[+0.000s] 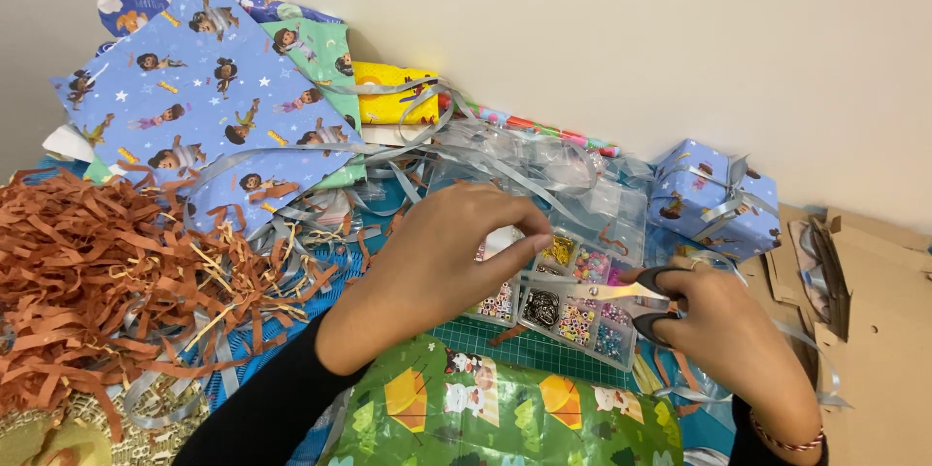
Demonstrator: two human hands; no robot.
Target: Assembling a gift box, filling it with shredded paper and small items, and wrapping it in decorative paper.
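Head view, left to right. At 9 o'clock: loose heap of rust-brown shredded paper (107,272), not in any container, grey ribbon strands mixed in. At 10–11 o'clock: blue gift wrap sheet (194,87) printed with cartoon figures, lying flat, green sheet and a yellow one just beyond it toward 12. Centre: clear plastic compartment box (573,306), lid open toward 1 o'clock; compartments hold small beads, sorted: gold pieces in one upper cell, multicolour beads beside it, dark metallic bits in a lower cell, white lettered beads in the left cells partly hidden under the hand. Box sits on a green cutting mat (529,349). Left hand (442,257) hovers over the box's left half, fingers curled, thumb and forefinger pinched tight at the tip; something thin between them, likely silver ribbon (466,160), can't confirm what exactly. Right hand (723,335) at 4 o'clock, fingers through the black handles of scissors (621,293), closed around them; blades point toward 9 o'clock, across the box's top edge, slightly parted, tips just beside the left fingertips. At 6 o'clock: green wrapped parcel (505,413) with cartoon print, nearest the camera. At 2 o'clock: small blue wrapped box (714,199) tied with silver ribbon. At 3 o'clock: stacked brown cardboard (874,330).
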